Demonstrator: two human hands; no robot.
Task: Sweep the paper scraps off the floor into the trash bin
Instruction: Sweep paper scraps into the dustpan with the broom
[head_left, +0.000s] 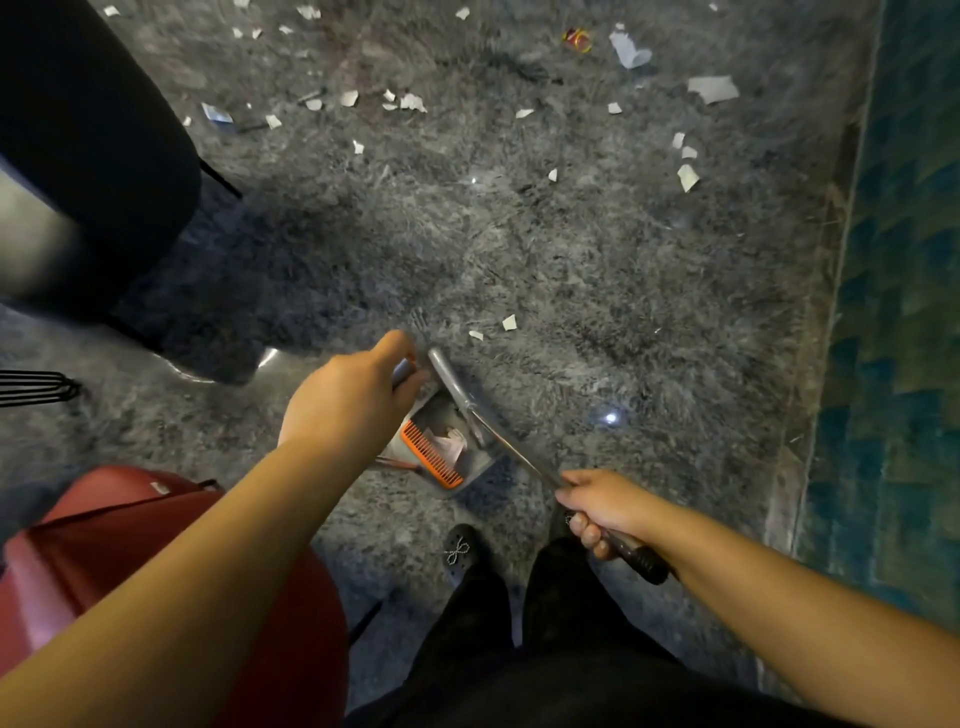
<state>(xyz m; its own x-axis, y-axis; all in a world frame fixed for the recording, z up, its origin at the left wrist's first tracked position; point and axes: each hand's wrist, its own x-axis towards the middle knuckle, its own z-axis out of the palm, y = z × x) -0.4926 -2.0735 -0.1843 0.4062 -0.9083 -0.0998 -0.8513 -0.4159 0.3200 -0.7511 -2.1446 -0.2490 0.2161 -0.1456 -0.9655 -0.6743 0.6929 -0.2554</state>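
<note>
White paper scraps lie scattered over the grey marbled floor, mostly at the far side, and two small ones sit just beyond the tools. A grey dustpan with an orange comb edge stands on the floor below my hands and holds some scraps. My left hand grips the top of the dustpan's upright handle. The broom's metal handle runs diagonally over the dustpan; my right hand grips it near its black end grip. The broom head is hidden.
A red chair seat is at the lower left under my left arm. A black chair stands at the upper left. A teal patterned wall runs along the right. A red and yellow wrapper lies far ahead. My feet are below the dustpan.
</note>
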